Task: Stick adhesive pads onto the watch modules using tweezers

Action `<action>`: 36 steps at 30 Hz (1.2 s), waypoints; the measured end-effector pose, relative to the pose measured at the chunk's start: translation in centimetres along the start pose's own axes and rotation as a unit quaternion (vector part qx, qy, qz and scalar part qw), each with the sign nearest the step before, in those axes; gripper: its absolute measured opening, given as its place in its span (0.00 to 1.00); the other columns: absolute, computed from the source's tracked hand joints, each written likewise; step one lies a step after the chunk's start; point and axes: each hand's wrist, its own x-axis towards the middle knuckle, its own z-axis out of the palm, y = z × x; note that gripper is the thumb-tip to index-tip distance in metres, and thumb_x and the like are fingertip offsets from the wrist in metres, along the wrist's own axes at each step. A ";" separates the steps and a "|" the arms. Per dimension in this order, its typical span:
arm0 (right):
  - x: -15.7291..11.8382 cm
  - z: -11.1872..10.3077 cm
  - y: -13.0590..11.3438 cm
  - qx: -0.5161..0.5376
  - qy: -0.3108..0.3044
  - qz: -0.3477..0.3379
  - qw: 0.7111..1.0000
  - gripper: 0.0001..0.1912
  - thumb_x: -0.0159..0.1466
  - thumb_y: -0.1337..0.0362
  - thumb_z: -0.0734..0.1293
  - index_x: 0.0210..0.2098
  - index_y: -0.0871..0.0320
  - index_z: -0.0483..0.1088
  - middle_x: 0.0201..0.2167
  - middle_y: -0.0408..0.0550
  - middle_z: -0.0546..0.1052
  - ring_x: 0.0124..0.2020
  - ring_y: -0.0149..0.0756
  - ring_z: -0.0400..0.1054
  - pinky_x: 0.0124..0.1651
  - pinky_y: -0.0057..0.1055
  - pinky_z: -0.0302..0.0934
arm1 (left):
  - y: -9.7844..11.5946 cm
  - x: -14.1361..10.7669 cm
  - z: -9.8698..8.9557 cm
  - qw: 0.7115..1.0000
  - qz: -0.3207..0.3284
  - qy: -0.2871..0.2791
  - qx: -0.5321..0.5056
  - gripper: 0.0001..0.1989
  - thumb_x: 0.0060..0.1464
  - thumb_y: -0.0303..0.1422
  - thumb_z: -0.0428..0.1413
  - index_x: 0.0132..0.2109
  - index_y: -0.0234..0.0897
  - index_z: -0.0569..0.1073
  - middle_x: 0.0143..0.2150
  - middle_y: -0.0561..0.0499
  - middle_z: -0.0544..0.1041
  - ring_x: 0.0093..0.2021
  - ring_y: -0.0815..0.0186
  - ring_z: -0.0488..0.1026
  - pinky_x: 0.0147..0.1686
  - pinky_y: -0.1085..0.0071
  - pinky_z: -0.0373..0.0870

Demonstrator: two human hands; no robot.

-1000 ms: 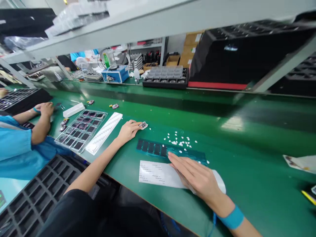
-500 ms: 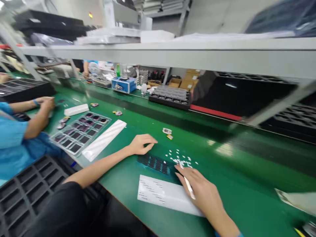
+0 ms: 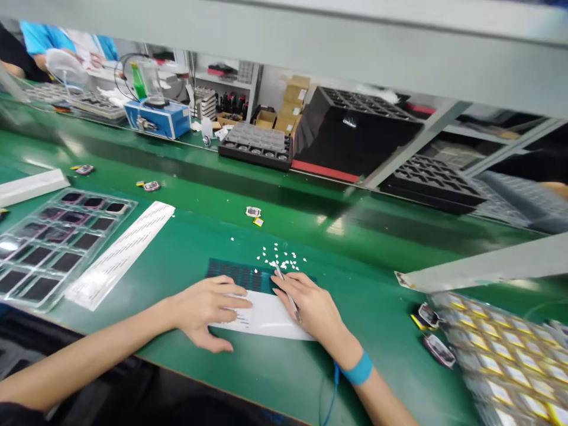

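Observation:
My left hand (image 3: pixel 213 309) lies with its fingers spread over the left part of a white label sheet (image 3: pixel 270 316) with printed lines. In my right hand (image 3: pixel 310 302) is a slim pair of silver tweezers (image 3: pixel 290 299), held like a pen. Their tip points at a scatter of small white pieces (image 3: pixel 284 260) on the green bench. Just behind the label sheet lies a dark sheet with rows of black strips (image 3: pixel 237 273), partly covered by my hands. A blue wrist band (image 3: pixel 358 370) with a cord circles my right wrist.
To the left lie a clear tray of dark square parts (image 3: pixel 66 260) and a printed white strip (image 3: pixel 124 254). A tray of yellow-edged parts (image 3: pixel 510 355) stands at the right. Small devices (image 3: pixel 252 211) dot the bench. A grey shelf beam (image 3: pixel 284 53) crosses overhead.
My left hand has moved from beside the dark sheet onto the label sheet, its fingers spreading. My right hand still holds the tweezers near the white pieces. The view has turned right and down.

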 end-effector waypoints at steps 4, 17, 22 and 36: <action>0.1 -0.2 -0.3 -0.001 -0.005 0.008 1.000 0.15 0.74 0.66 0.63 0.55 0.59 0.77 0.48 0.51 0.83 0.48 0.43 0.76 0.42 0.35 0.78 | -0.1 0.1 -0.3 0.995 -0.082 -0.012 0.057 0.20 0.63 0.48 0.56 0.47 0.35 0.79 0.59 0.40 0.80 0.58 0.51 0.76 0.58 0.54 0.69; 1.3 -0.2 -1.2 0.037 -0.045 -0.086 0.995 0.23 0.74 0.73 0.60 0.67 0.61 0.65 0.63 0.56 0.73 0.63 0.46 0.71 0.61 0.46 0.73 | -1.7 0.7 0.2 0.990 -0.107 -0.056 0.065 0.23 0.61 0.49 0.58 0.54 0.36 0.79 0.61 0.43 0.79 0.62 0.49 0.73 0.62 0.53 0.67; 1.3 -0.5 -0.1 0.022 -0.051 0.042 0.998 0.23 0.75 0.69 0.59 0.68 0.62 0.64 0.63 0.60 0.73 0.65 0.48 0.69 0.63 0.49 0.71 | -1.8 0.5 0.3 0.989 -0.116 -0.061 0.065 0.25 0.62 0.50 0.57 0.56 0.36 0.78 0.64 0.43 0.77 0.63 0.49 0.72 0.62 0.52 0.68; 5.2 -1.2 0.1 0.402 -0.163 -0.046 0.900 0.28 0.76 0.61 0.60 0.74 0.48 0.53 0.73 0.48 0.60 0.72 0.37 0.58 0.73 0.42 0.57 | -1.8 0.8 0.3 0.989 -0.084 -0.071 0.097 0.18 0.69 0.43 0.53 0.54 0.35 0.78 0.61 0.40 0.78 0.61 0.49 0.72 0.60 0.53 0.66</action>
